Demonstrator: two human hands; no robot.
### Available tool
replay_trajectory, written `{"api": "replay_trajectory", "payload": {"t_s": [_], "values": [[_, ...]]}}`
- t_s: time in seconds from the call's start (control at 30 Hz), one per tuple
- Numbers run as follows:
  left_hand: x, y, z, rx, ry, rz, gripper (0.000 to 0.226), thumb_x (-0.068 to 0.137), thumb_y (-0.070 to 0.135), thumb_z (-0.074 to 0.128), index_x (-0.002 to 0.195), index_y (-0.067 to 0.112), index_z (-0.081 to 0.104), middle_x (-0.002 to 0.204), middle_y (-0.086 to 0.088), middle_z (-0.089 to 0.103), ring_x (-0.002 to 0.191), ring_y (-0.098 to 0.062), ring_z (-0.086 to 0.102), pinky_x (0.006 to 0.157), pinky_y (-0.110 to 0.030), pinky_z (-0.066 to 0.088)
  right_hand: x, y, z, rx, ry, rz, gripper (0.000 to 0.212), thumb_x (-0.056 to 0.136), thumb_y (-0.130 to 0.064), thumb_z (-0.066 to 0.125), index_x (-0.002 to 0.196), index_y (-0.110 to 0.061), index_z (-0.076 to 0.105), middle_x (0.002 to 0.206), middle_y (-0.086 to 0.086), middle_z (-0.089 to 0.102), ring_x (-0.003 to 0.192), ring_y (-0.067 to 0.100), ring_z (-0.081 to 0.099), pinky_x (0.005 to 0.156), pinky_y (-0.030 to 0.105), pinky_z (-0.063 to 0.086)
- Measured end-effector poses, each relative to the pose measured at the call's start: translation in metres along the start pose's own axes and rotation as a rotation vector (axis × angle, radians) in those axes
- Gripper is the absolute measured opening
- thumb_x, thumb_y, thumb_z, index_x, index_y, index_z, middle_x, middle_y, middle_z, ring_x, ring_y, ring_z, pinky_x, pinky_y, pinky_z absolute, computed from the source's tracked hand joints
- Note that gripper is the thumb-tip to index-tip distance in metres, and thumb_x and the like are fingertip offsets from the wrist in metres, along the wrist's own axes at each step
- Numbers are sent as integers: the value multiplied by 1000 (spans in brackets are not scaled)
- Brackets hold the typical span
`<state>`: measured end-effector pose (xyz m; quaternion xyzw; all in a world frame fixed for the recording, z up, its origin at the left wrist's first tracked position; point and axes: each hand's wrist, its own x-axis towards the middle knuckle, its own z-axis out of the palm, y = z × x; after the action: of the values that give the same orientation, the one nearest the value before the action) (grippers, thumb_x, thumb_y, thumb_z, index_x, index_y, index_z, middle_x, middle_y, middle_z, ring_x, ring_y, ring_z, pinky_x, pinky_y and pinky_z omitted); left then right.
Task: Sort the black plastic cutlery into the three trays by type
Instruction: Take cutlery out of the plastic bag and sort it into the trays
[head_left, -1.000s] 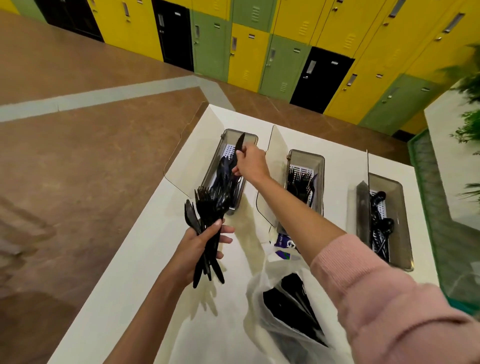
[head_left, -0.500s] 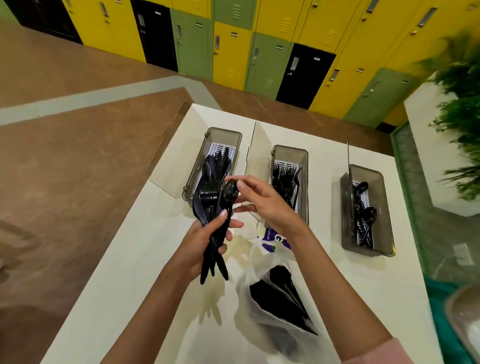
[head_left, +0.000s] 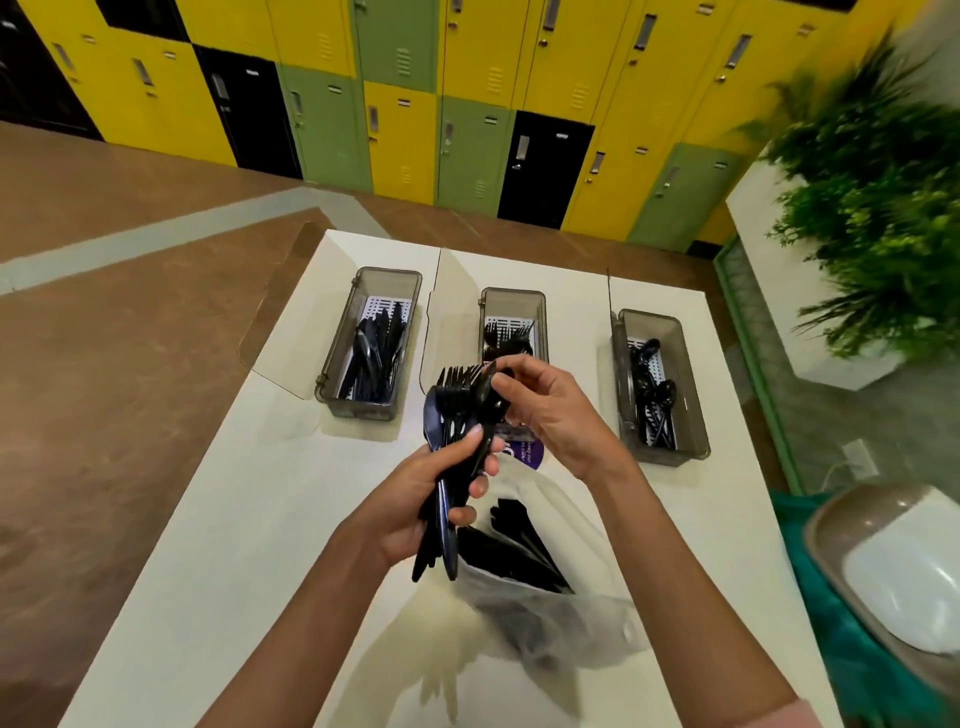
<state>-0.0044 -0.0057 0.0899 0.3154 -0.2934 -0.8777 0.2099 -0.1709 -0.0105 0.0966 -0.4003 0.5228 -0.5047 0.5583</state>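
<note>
Gripping a bundle of black cutlery (head_left: 453, 415) in the left hand (head_left: 415, 499), with fingers (head_left: 479, 487) clamped round the handles, above the counter (head_left: 234, 545). Pinching a spoon (head_left: 484, 395) at the bundle's top with fingers of the right hand (head_left: 553, 415). Beyond: knife tray (head_left: 387, 275), fork tray (head_left: 511, 295), spoon tray (head_left: 693, 405). Beneath the hands, a clear bag (head_left: 561, 623) of cutlery.
</note>
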Motion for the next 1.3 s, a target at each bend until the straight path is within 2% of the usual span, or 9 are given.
{"api": "replay_trajectory", "payload": {"t_s": [0.1,0.23,0.43,0.6,0.77,0.93,1.17,1.23,1.3], "values": [[1,-10,12,53,-22,-7,31,86,31,53,100,5,62,68,1,58,49,-5,49,33,-15,34,-15,0,-13,36,69,2,24,72,-32,74,87,-16,65,89,11,57,82,18,54,72,30,43],[6,-21,24,151,-29,15,35,88,32,54,107,5,64,75,0,61,57,-6,54,40,-17,39,-34,2,-31,46,180,-8,16,82,-12,69,92,-2,63,79,7,62,68,11,61,60,21,50],[15,-35,40,291,11,12,31,95,30,50,107,7,67,83,-4,69,66,-10,62,48,-21,45,-53,6,-57,-98,370,-75,8,79,-4,72,87,-4,71,61,0,65,59,10,65,56,19,52],[25,-44,53,331,49,-4,32,96,29,50,110,5,66,87,-6,72,65,-8,62,47,-20,44,-62,9,-73,-120,393,-91,15,83,-1,68,98,-2,72,78,8,72,71,16,68,64,24,54],[35,-46,63,285,45,-63,31,96,27,50,107,4,67,83,-7,71,60,-8,59,42,-18,39,-67,12,-86,-82,307,-46,21,88,-4,63,108,-9,70,93,14,68,84,19,67,76,33,56],[47,-48,73,305,43,-80,29,96,28,49,102,6,68,85,-7,73,61,-7,62,43,-19,41,-64,19,-100,25,336,-4,13,87,-7,65,100,-3,65,86,12,65,79,20,63,65,27,54],[69,-46,74,339,38,-34,28,100,23,43,101,7,67,104,-14,73,99,-22,70,63,-31,58,-52,11,-138,22,462,33,5,88,-6,64,91,-10,65,79,7,64,68,15,61,52,19,52],[77,-45,72,361,36,-25,30,100,21,42,104,2,66,107,-15,72,103,-24,68,71,-38,60,-46,0,-161,14,540,23,7,88,-5,63,89,-13,65,79,4,64,68,14,61,48,18,52],[81,-43,71,383,42,-28,32,100,22,42,108,2,65,108,-13,72,101,-22,69,70,-36,60,-37,-13,-187,-15,613,-17,10,88,-3,62,87,-13,64,80,2,63,70,10,63,51,17,53]]}}
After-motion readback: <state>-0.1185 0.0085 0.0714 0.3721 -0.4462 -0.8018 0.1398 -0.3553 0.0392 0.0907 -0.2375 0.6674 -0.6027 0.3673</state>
